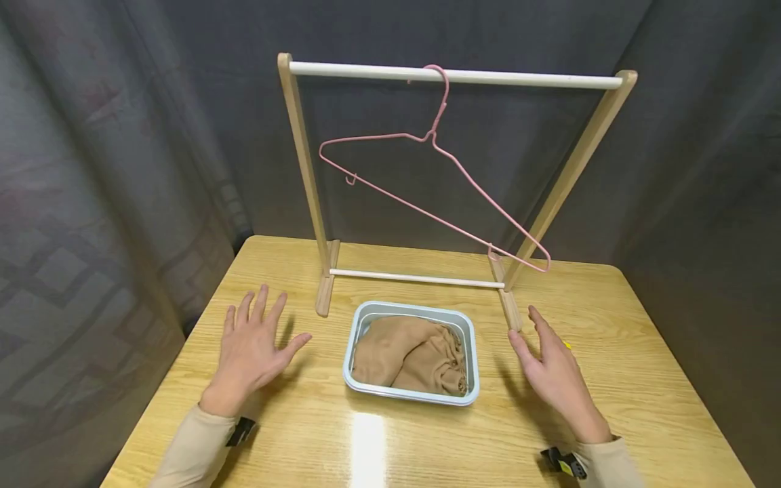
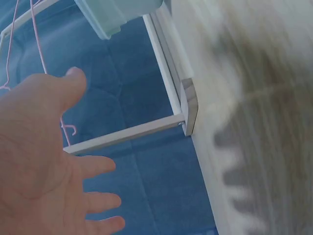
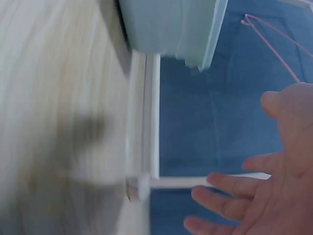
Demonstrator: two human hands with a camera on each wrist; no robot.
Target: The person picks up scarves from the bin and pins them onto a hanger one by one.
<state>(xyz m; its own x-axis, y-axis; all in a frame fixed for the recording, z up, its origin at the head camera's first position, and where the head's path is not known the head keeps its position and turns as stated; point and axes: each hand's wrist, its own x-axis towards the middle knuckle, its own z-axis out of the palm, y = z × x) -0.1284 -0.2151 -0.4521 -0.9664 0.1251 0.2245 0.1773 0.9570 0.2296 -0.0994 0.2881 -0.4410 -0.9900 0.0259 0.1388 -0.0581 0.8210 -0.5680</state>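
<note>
A brown cloth (image 1: 405, 356) lies bunched up inside a light blue plastic tub (image 1: 411, 392) on the table. To the left of the tub, my left hand (image 1: 250, 352) hovers over the wood with its fingers spread, touching nothing. On the other side my right hand (image 1: 555, 373) is held above the table with straight fingers, also holding nothing. A pink hanger (image 1: 421, 211) hangs tilted by its hook from the white top bar (image 1: 518, 78) of a small wooden rack. In the wrist views, both the left palm (image 2: 39, 161) and the right palm (image 3: 288, 166) are bare.
The rack's wooden feet, left (image 1: 326, 285) and right (image 1: 506, 298), stand behind the tub, joined by a thin white lower bar (image 1: 415, 278). Grey curtains (image 1: 451, 27) surround the wooden table (image 1: 293, 434). A small yellow spot (image 1: 567, 345) shows beside the right hand.
</note>
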